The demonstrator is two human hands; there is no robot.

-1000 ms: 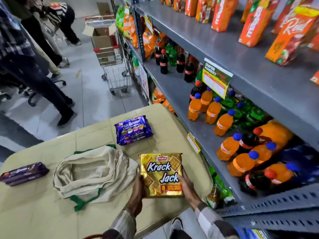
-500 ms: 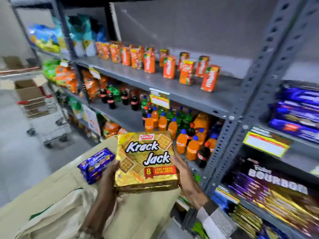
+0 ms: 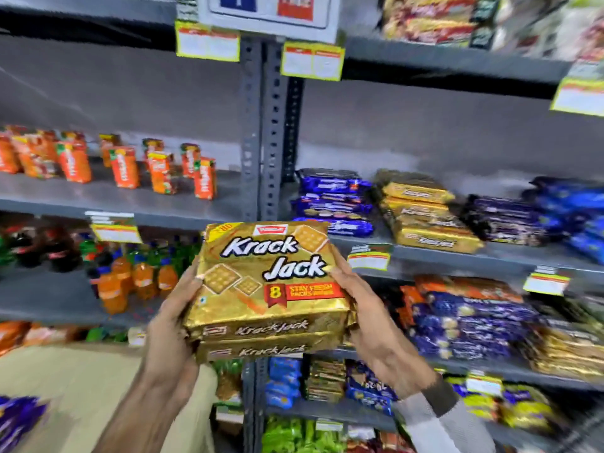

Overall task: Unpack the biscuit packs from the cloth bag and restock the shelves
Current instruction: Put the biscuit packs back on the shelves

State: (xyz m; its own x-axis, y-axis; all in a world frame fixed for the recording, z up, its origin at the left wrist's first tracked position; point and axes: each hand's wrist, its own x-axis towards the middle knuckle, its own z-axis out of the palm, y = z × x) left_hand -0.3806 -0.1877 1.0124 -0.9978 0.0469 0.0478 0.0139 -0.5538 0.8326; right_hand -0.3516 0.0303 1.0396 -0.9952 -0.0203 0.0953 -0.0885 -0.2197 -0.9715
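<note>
A stack of two gold Krack Jack biscuit packs (image 3: 268,289) is held up in front of the shelving at chest height. My left hand (image 3: 171,325) grips its left side and my right hand (image 3: 366,325) grips its right side. Behind and to the right, a pile of the same gold Krack Jack packs (image 3: 425,214) lies on the grey biscuit shelf (image 3: 457,253), between blue biscuit packs (image 3: 333,204) and dark purple packs (image 3: 503,220). The cloth bag is out of view.
A beige table (image 3: 72,387) sits low on the left with a purple biscuit pack (image 3: 16,420) at its edge. Left shelves hold orange juice cartons (image 3: 124,166) and drink bottles (image 3: 130,279). A grey upright post (image 3: 261,132) divides the bays. Lower right shelves are packed with biscuits.
I have lifted the Krack Jack packs off the table and turned right. The view now faces the biscuit shelves; the cloth bag has left the frame.
</note>
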